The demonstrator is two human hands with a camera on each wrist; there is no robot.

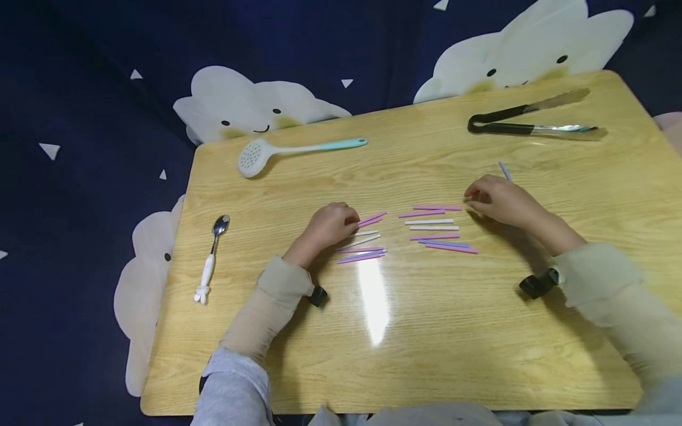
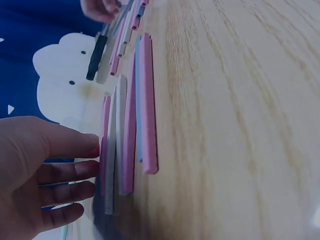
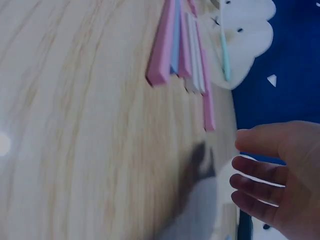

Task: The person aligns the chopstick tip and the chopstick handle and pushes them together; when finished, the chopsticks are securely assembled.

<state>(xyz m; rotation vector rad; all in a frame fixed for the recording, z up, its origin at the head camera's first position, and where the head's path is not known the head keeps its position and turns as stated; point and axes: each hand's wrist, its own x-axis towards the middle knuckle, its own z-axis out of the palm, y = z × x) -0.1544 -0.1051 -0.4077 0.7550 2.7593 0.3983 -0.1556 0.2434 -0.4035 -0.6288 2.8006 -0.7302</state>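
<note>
My left hand [image 1: 331, 223] is beside the left group of thin sticks, with its fingertips right at the upper pink sticks [image 1: 373, 218]. White sticks [image 1: 363, 241] and a blue stick [image 1: 362, 255] between pink ones lie below these. In the left wrist view the thumb and loosely bent fingers are apart, close to the edge of the group. My right hand [image 1: 503, 200] hovers off the right end of a similar group, near its top pink stick [image 1: 437, 207]. Nothing shows between its relaxed fingers [image 3: 260, 172]. A single blue stick [image 1: 505, 171] lies just beyond that hand.
Black-handled tongs [image 1: 506, 128] lie at the back right of the wooden table [image 1: 426, 355]. A slotted turner [image 1: 298, 149] with a mint handle is at the back left, and a white-handled spoon [image 1: 211, 258] near the left edge. Behind hangs a dark blue cloud-patterned cloth [image 1: 298, 41].
</note>
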